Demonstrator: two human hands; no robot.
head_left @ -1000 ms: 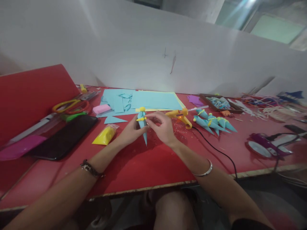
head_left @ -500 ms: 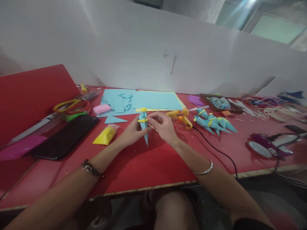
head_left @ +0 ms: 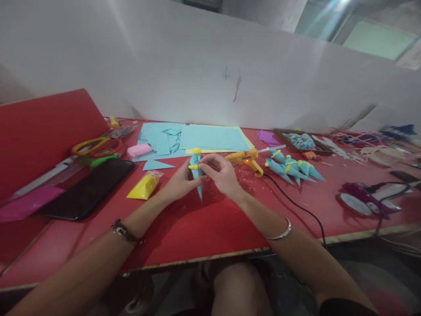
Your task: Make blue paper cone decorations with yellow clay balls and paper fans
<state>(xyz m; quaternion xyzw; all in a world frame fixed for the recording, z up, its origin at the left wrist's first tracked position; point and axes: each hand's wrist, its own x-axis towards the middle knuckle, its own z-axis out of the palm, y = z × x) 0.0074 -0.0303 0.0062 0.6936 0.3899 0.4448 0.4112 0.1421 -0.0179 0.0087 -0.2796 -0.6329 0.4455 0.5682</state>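
A small light-blue paper cone (head_left: pixel 197 172) points tip-down above the table, held by my left hand (head_left: pixel 180 182) with the fingers behind it and the thumb across its front. A yellow ball (head_left: pixel 197 150) tops the cone, and a thin yellow band (head_left: pixel 194 166) goes across its upper part. Thumb and fingers of my right hand (head_left: pixel 223 174) are pinched together at the band's right end; whatever is between them is hidden. Just right of that hand lies a yellow glue gun (head_left: pixel 245 157) with an orange light lit. Several finished-looking blue cones (head_left: pixel 294 169) with yellow trim lie beyond it.
Blue paper sheets (head_left: pixel 213 137) lie at the back, a blue paper triangle (head_left: pixel 158 165) and a yellow clay packet (head_left: pixel 144 185) to the left. Further left are a black phone (head_left: pixel 92 188) and scissors (head_left: pixel 94 146). The glue gun's black cord (head_left: pixel 292 202) runs off the front edge.
My right fingertips have closed in slightly on the band's right end. A thin pale strip that showed under the right fingers is out of sight now. The left hand and cone stay nearly still.
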